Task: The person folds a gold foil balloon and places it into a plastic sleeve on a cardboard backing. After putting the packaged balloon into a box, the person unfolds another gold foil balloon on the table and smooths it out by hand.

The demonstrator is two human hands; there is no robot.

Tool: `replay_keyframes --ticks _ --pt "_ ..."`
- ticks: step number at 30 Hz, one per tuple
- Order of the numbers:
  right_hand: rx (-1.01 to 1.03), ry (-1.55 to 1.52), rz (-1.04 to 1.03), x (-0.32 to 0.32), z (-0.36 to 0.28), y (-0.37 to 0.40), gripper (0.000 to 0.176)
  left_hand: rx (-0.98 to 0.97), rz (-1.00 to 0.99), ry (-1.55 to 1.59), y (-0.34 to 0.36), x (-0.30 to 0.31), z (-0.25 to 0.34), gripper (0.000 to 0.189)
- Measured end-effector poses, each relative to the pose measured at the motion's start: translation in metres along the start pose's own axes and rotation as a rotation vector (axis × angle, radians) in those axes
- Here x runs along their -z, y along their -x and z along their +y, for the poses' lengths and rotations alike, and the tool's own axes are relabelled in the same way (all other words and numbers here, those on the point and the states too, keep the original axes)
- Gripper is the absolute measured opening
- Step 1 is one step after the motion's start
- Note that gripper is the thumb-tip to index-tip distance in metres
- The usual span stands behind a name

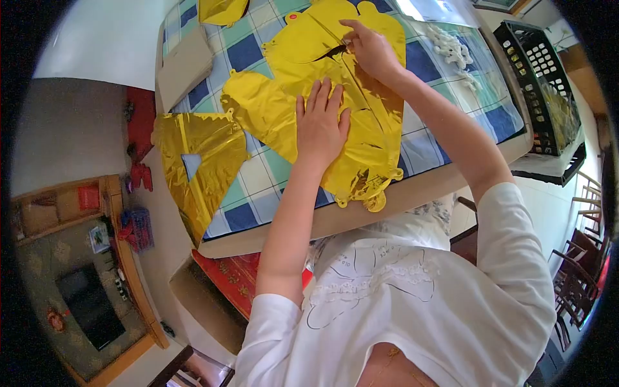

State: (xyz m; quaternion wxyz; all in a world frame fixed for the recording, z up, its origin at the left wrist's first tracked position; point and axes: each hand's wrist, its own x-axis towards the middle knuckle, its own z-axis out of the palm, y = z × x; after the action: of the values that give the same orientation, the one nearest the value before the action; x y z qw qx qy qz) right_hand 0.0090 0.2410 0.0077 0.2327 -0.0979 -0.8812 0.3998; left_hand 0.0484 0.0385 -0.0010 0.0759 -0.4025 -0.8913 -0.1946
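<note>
A flat, crinkled gold foil balloon (267,103) lies across the checked cloth in front of me, its shiny folds catching the light. My left hand (322,126) rests palm down on its middle, fingers stretched out and apart. Farther up, on the right side of the foil, is my right hand (375,55), its index finger extended to the left and the other fingers bent. Nothing shows in its grasp. A dark gap or crease (332,51) runs through the foil beside it. A small red round spot (293,17) marks the upper left of the foil.
Another gold foil piece (200,155) hangs over the table's left edge; a further one (221,9) lies at the top. Grey-brown cardboard (187,68) sits at left. White crumpled strips (449,48) lie at right, near a black plastic crate (532,80).
</note>
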Motion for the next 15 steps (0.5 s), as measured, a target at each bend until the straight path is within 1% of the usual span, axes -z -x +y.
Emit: replay_keyframes --ticks 1,4,7,10,13,15 --pt "0.008 0.057 0.011 0.001 -0.004 -0.001 0.035 0.003 -0.003 0.002 0.000 0.000 0.000 0.049" --pt "-0.059 -0.213 -0.140 0.010 -0.016 0.002 0.035 0.000 -0.014 -0.008 0.000 0.001 0.000 0.049" --pt "-0.065 -0.389 -0.088 0.007 -0.006 -0.008 0.032 -0.001 -0.008 0.007 0.000 0.003 0.001 0.049" --pt "0.157 0.268 -0.010 0.002 0.010 -0.011 0.027 0.002 -0.010 0.020 0.000 0.001 0.000 0.049" --pt "0.381 0.208 -0.041 -0.002 0.013 -0.002 0.022 -0.004 0.001 0.016 0.000 0.001 0.000 0.049" --pt "0.418 0.186 -0.074 -0.001 0.010 -0.001 0.022 -0.001 0.006 0.026 -0.001 0.002 0.000 0.049"
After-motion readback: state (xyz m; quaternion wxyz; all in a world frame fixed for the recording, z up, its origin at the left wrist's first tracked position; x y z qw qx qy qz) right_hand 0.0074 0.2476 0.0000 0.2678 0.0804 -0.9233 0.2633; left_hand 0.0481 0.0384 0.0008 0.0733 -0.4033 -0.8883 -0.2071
